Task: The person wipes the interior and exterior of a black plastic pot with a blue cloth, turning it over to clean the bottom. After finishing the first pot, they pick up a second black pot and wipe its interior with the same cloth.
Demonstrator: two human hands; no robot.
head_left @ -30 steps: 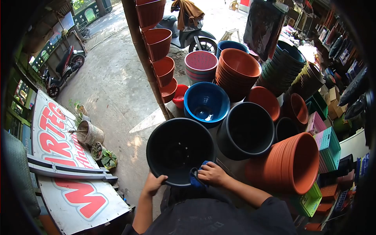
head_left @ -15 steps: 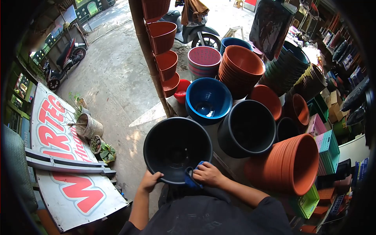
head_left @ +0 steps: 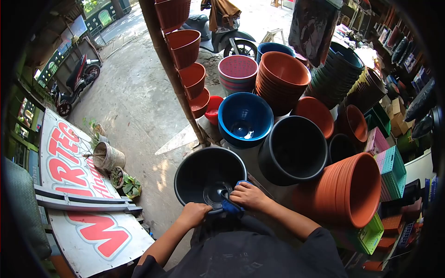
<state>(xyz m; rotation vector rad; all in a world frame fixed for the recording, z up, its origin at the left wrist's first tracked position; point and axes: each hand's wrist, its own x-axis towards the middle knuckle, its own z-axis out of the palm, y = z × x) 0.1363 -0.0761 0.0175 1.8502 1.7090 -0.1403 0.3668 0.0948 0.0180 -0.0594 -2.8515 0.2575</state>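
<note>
A round black plastic pot (head_left: 194, 171) is held close in front of my body, its open mouth facing up toward me. My left hand (head_left: 194, 214) grips the near rim, fingers wrapped over the edge. At the right side of the rim, my right hand (head_left: 250, 195) is closed on a blue cloth (head_left: 230, 206), which is bunched over the rim and hangs partly inside. Another large black pot (head_left: 293, 148) stands just beyond my right hand, and a glossy blue pot (head_left: 245, 118) sits behind the held one.
Stacked terracotta-coloured pots (head_left: 345, 192) lie tilted at the right. A bamboo pole (head_left: 169, 69) with hanging brown planters (head_left: 185, 44) rises ahead. On the left are a lettered sign board (head_left: 88, 227) and potted plants (head_left: 131, 186). A scooter (head_left: 227, 39) is parked beyond.
The black pot has tipped and dropped slightly toward me. My left hand has moved right along the near rim, closer to the right hand and its cloth.
</note>
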